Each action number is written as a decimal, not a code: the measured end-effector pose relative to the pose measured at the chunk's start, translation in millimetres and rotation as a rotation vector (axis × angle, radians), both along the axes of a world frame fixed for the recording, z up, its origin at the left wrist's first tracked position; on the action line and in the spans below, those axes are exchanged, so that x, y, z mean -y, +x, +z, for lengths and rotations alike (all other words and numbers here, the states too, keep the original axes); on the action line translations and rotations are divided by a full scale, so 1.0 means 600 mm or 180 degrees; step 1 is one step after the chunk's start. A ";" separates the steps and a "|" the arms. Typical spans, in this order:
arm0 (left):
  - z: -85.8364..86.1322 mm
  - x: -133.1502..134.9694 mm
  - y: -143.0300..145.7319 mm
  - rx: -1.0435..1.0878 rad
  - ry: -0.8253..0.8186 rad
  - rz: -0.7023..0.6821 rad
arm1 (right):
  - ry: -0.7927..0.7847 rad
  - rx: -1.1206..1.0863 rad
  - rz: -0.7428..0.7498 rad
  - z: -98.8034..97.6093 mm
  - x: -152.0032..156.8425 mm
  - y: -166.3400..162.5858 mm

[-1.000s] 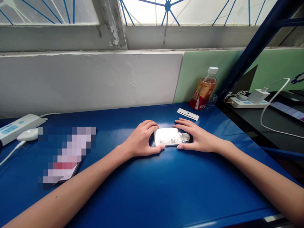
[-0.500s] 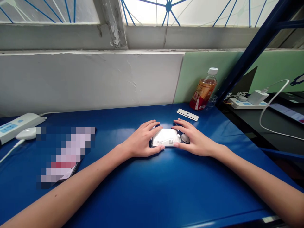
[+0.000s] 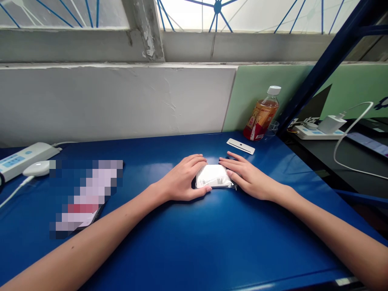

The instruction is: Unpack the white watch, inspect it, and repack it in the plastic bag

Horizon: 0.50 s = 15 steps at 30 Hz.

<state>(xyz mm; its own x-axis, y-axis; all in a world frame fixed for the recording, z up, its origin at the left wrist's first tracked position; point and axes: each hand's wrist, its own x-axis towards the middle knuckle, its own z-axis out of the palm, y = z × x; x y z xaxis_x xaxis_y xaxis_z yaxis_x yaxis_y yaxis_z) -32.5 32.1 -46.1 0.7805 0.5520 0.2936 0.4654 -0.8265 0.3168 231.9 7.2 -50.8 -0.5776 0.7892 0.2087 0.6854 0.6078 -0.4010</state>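
A small white packet (image 3: 214,174) in clear plastic wrap lies flat on the blue table (image 3: 188,238), at its middle. My left hand (image 3: 186,178) is closed around the packet's left end, thumb along the near edge and fingers at the far edge. On the other end rests my right hand (image 3: 247,176), its fingers stretched out and partly apart, the thumb lying over the wrapped corner. The right end of the packet is mostly hidden under that hand. Just beyond it lies a thin white card-like strip (image 3: 241,146) with a dark slot.
A drink bottle (image 3: 262,115) with a white cap stands at the back right by the wall. On the left lie a phone (image 3: 91,218) with a blurred-out screen and a white power strip (image 3: 30,159). Another power strip (image 3: 318,132) sits beyond the blue metal post (image 3: 318,60).
My right thumb has moved from the packet's near edge up onto its top. A dark round spot that showed under the right hand is now covered. My left hand has stayed put.
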 end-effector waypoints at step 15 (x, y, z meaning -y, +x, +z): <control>0.001 0.001 0.001 -0.0070 0.0041 -0.0036 | -0.0489 0.0087 0.0133 0.003 -0.006 0.016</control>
<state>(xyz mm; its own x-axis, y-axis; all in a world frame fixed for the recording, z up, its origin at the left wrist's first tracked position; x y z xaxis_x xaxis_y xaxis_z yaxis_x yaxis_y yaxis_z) -31.7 31.5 -45.3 0.7930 0.5392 0.2835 0.4625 -0.8358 0.2959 241.6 10.6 -49.0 -0.6144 0.7858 0.0711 0.6728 0.5689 -0.4731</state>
